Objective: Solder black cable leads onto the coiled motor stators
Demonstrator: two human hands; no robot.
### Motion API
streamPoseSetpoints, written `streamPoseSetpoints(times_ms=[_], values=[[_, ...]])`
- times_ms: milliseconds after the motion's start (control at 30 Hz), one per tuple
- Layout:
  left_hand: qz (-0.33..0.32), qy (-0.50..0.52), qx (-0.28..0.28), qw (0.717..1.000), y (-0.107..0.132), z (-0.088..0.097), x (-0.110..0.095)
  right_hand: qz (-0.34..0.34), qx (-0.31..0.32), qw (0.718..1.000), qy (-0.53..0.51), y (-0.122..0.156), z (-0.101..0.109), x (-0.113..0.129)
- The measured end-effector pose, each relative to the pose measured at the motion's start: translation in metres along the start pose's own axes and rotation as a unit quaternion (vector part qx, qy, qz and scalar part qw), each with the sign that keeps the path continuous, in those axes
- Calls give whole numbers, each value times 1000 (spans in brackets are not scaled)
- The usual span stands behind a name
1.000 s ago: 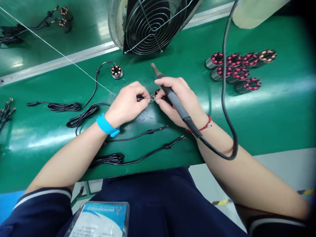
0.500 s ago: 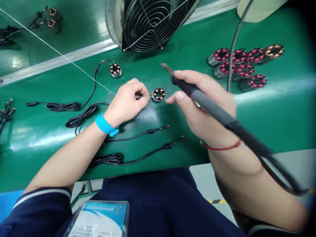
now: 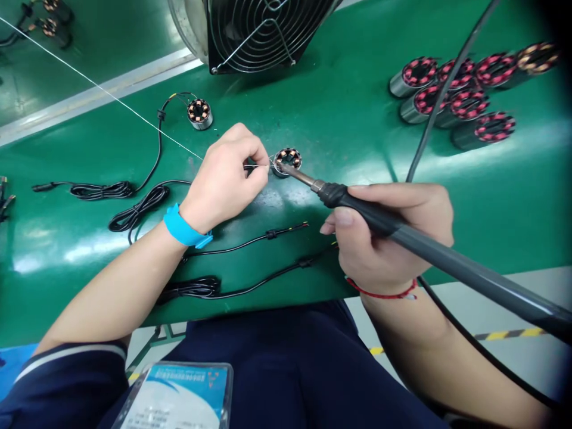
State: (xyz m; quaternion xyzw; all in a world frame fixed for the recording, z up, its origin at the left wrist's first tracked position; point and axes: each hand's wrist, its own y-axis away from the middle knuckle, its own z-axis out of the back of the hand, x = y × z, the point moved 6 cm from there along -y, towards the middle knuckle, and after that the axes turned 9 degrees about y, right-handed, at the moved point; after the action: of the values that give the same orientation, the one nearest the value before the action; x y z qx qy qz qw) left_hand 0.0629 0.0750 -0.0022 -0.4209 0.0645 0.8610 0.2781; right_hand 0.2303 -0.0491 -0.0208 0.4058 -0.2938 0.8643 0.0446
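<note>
Here, the right grip is closed around the iron, thumb and forefinger on its black front sleeve. The iron's long axis slants from the lower right towards the upper left, its tip pointing left and away from the body. That tip lies over the near left part of the small ring; whether it touches cannot be told.

The left grip is narrow, thumb and forefinger pinched on the thin wire, which enters from the upper left and sticks out rightwards past the fingertips to the ring. A dark lead shows beside it, partly hidden by the hand.

The ring sits on the green table, open face up, just right of the left fingertips, and left of and farther out than the right grip.

Beyond the left hand stands a second ring, joined to a black cable. Two more cables, one above the other, lie nearer the body, ends to the right. A fan stands at the back. Far right, red-wound rings are grouped, with a cord crossing before them.
</note>
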Motion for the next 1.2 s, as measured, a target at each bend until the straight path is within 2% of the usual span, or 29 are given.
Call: streamPoseSetpoints(times_ms=[200, 400, 533, 700, 800, 900, 1033, 1100, 1200], values=[[17, -2, 2, 1000, 0, 0, -1, -18, 27, 999, 15, 2, -2, 2], [22, 0, 2, 1000, 1, 0, -1, -24, 12, 1000, 16, 4, 0, 0], [14, -1, -2, 1000, 0, 1, -2, -22, 26, 999, 15, 4, -3, -1], [12, -2, -6, 1000, 0, 1, -2, -18, -9, 1000, -7, 3, -1, -3], [9, -1, -7, 1000, 0, 1, -2, 2, -14, 1000, -1, -4, 0, 4], [7, 1, -9, 1000, 0, 1, -2, 41, 13, 999, 6, -16, 2, 17], [0, -1, -5, 1000, -1, 1, -1, 103, 87, 990, 28, -33, -1, 31], [-3, -2, -4, 1000, -1, 1, -1, 110, 125, 985, 43, -42, -4, 33], [-6, -3, -6, 1000, -1, 1, -1, 80, 168, 982, 33, -58, -10, 32]])
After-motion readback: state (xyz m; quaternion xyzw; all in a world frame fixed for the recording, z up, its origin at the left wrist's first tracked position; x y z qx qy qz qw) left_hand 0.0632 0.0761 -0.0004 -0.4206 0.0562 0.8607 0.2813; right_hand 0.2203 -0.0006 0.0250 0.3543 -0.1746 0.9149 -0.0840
